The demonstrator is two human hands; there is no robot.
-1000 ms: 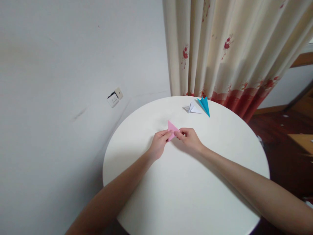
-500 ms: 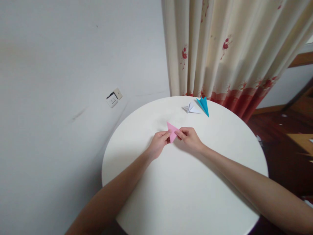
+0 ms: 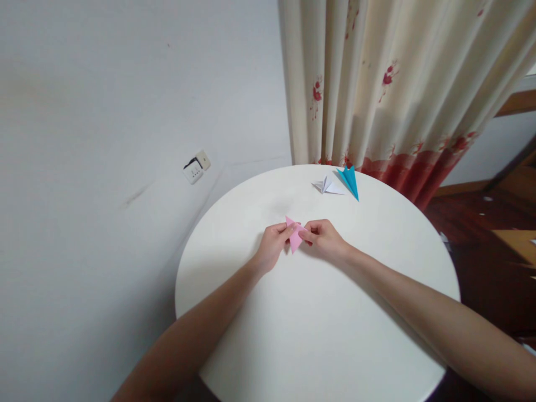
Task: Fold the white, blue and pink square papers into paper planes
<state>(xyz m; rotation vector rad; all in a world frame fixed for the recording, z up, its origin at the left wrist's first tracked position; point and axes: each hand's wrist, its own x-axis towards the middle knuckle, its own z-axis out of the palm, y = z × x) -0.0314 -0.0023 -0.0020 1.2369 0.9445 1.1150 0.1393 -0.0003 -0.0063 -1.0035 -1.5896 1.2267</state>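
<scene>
A small piece of folded pink paper (image 3: pixel 295 240), roughly triangular, is held above the middle of the round white table (image 3: pixel 318 335). My left hand (image 3: pixel 272 244) pinches it from the left, thumb on top and fingers underneath. From the right, my right hand (image 3: pixel 325 239) grips its edge between thumb and forefinger. Both thumbs cover part of the paper. Beyond my hands lie a folded white paper figure (image 3: pixel 330 186) and a blue paper plane (image 3: pixel 349 182), side by side near the far edge.
A pale wall (image 3: pixel 125 100) with a socket (image 3: pixel 193 171) stands close to the table's left side. Behind the far edge hangs a cream curtain (image 3: pixel 364 78) with red flowers. A dark red floor (image 3: pixel 473 218) shows at the right.
The pink paper has tilted and come slightly down toward me. My left fingers have shifted a little across it; both hands keep their hold.
</scene>
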